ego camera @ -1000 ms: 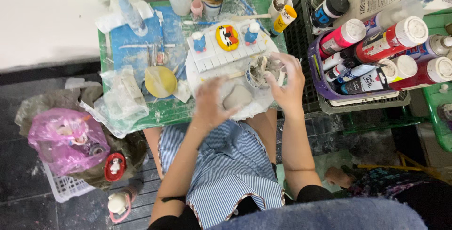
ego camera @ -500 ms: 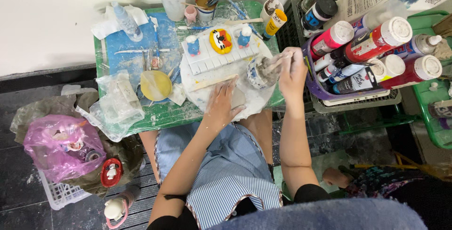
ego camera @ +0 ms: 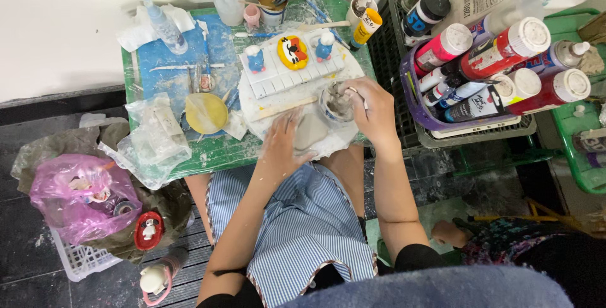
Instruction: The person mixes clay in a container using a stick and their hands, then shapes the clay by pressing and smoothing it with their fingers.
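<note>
Both hands work by the cup (ego camera: 336, 101): right hand (ego camera: 374, 111) fingers clamped on it, left hand (ego camera: 284, 145) flat beside; a slip could tip it off the desk (ego camera: 214, 153).

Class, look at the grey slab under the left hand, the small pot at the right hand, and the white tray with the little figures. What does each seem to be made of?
Grey slab: looks like soft, matt clay, dull and smooth, pressed by the left hand.
Small pot at the right hand: material unclear under grey smears, probably clay slip.
White tray: likely plaster or unglazed ceramic, chalky and matt; its figures carry glossy paint.

blue figurines (ego camera: 255, 59): 2 | yellow figurine (ego camera: 293, 52): 1 | pink bag (ego camera: 79, 195): 1
</note>
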